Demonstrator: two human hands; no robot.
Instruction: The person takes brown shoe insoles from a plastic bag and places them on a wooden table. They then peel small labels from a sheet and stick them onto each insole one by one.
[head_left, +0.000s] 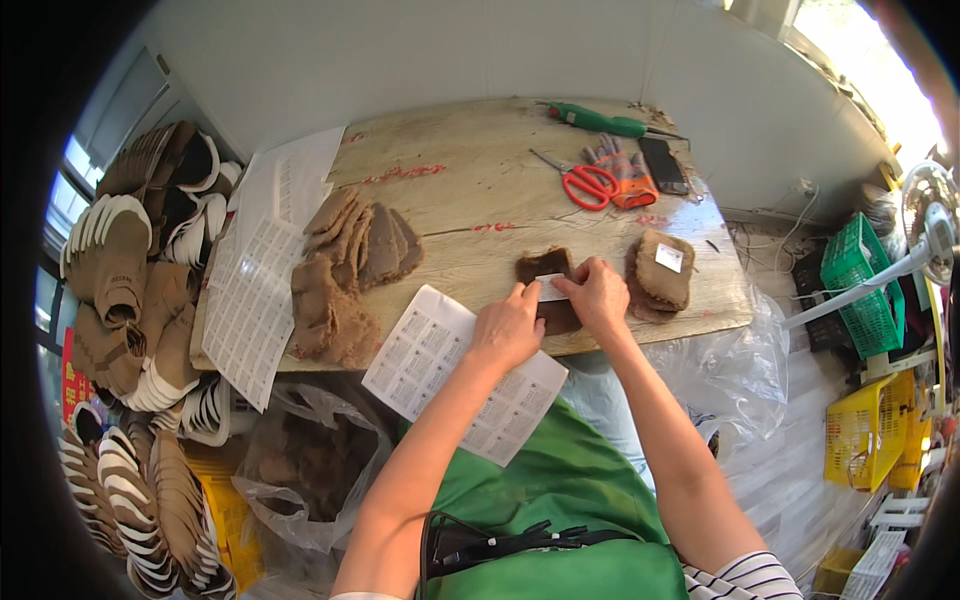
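Observation:
A small white label (553, 288) lies across a brown fleece piece (543, 262) near the table's front edge. My left hand (511, 326) has its fingertips on the label's left side, its thumb lower down over the brown material. My right hand (600, 294) pinches the label's right side between thumb and fingers. Both hands partly cover the piece. Under my left wrist, a sheet of printed labels (427, 360) overhangs the edge towards my lap. Right of my hands sits a short stack of fleece pieces (663, 283), with a white label (668, 257) on top.
Fleece pieces (337, 300) and label sheets (251, 285) cover the table's left. At the back lie red-handled scissors (591, 187), gloves (626, 172), a black phone (663, 165) and a green corded tool (600, 120). Stacked shoe uppers (124, 262) and a plastic bag (315, 457) flank the left.

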